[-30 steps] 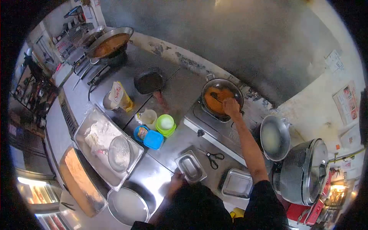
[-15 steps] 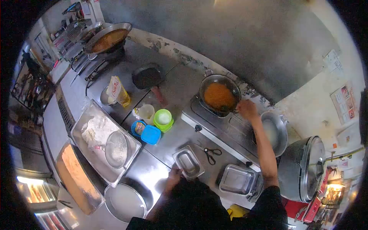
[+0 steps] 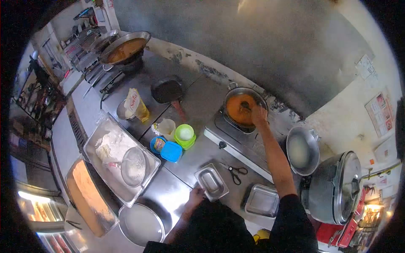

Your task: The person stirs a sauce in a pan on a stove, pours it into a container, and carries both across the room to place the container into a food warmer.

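Note:
My right hand [image 3: 258, 114] reaches over the pan of orange sauce [image 3: 241, 105] on the gas stove [image 3: 236, 141] and grips a dark utensil [image 3: 246, 106] that dips into the sauce. My left hand [image 3: 195, 197] rests on the steel counter, touching the near corner of a small empty steel container [image 3: 211, 182]. Black scissors [image 3: 235, 171] lie just right of that container. A second shallow steel tray [image 3: 262, 200] sits near my right elbow.
An empty wok [image 3: 302, 150] and a large rice cooker [image 3: 337, 187] stand at right. Left of the stove are a green tub [image 3: 184, 135], blue tubs [image 3: 171, 151], a black frying pan [image 3: 167, 90], a flour tray with a sieve [image 3: 120, 158], a round pan [image 3: 141, 225] and a far wok [image 3: 123, 47].
My right hand went from the pan to the stove's right side near the empty wok, then returned over the orange sauce holding the utensil. My left hand stayed by the small container.

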`<state>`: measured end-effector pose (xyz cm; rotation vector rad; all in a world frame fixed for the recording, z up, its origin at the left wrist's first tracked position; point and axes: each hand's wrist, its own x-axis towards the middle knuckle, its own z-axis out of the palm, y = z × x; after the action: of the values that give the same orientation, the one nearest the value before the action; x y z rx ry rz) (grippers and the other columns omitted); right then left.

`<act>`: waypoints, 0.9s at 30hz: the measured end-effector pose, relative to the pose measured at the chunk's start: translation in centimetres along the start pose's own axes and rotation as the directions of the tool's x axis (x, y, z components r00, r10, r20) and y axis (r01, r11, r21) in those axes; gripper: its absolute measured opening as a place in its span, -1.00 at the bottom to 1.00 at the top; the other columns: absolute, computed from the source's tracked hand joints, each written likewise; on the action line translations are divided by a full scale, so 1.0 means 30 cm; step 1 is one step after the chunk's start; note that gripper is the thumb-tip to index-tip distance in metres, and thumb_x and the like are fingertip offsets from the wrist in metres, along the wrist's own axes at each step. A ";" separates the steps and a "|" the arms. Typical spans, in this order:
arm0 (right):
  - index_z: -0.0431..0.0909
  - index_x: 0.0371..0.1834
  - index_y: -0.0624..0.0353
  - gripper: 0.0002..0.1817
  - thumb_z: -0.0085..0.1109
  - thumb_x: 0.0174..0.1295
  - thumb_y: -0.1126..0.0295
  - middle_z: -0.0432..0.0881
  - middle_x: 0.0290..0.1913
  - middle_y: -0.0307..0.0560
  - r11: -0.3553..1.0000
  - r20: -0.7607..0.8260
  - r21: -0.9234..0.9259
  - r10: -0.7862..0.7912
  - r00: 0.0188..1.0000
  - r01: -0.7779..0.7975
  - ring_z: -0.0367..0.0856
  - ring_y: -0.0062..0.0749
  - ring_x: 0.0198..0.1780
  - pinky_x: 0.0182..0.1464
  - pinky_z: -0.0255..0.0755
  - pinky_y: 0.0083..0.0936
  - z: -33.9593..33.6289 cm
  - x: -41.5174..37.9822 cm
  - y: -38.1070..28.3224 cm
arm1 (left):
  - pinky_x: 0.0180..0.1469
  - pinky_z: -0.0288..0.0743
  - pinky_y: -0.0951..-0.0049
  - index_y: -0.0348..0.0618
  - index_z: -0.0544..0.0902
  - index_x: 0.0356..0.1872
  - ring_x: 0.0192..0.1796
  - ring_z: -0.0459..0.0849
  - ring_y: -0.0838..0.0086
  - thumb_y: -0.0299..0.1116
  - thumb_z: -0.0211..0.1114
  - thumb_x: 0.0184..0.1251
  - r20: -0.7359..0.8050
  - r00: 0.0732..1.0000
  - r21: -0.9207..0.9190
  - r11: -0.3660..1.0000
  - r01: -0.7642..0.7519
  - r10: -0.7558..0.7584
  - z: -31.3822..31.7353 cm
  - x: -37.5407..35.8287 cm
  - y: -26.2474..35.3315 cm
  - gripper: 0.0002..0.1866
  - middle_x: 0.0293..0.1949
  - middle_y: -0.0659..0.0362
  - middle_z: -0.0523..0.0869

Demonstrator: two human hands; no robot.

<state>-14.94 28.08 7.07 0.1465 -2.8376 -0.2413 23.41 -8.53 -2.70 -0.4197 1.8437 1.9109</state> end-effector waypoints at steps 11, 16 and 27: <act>0.62 -0.20 0.20 -0.75 0.07 0.19 0.30 0.67 -0.27 0.09 0.995 -0.099 0.094 0.037 0.994 -0.027 0.66 0.03 -0.17 -0.14 0.56 -0.14 -0.345 -0.156 -0.047 | -0.31 0.55 0.48 -0.19 0.50 -0.07 -0.32 0.57 0.56 -0.49 0.18 0.41 -0.166 0.961 -0.099 0.966 -0.239 0.221 0.056 0.096 -0.138 -0.86 -0.29 0.21 0.62; 0.63 -0.29 0.20 -0.77 0.01 0.27 0.33 0.66 -0.39 0.15 0.923 0.146 0.358 0.093 0.985 -0.141 0.67 0.02 -0.27 -0.22 0.52 -0.06 -0.410 -0.275 -0.144 | -0.34 0.48 0.52 -0.08 0.50 -0.07 -0.38 0.52 0.59 -0.45 0.18 0.40 -0.022 0.997 -0.533 0.843 -0.071 0.070 0.067 0.046 -0.004 -0.85 -0.30 0.30 0.56; 0.53 0.06 0.12 -0.60 0.17 0.11 0.38 0.65 -0.15 0.00 0.765 -0.270 0.631 0.373 0.887 -0.130 0.66 -0.11 -0.16 -0.15 0.56 -0.17 -0.697 -1.096 -0.267 | -0.33 0.60 0.47 -0.22 0.59 -0.10 -0.31 0.68 0.36 -0.24 0.12 0.46 0.329 0.939 -0.083 0.987 0.138 -0.103 -0.145 -0.117 -0.343 -0.75 -0.19 0.12 0.66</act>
<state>23.12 21.17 16.30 -0.0692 -2.3935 0.6894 31.30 -13.18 -10.01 -0.2280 1.4768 1.8705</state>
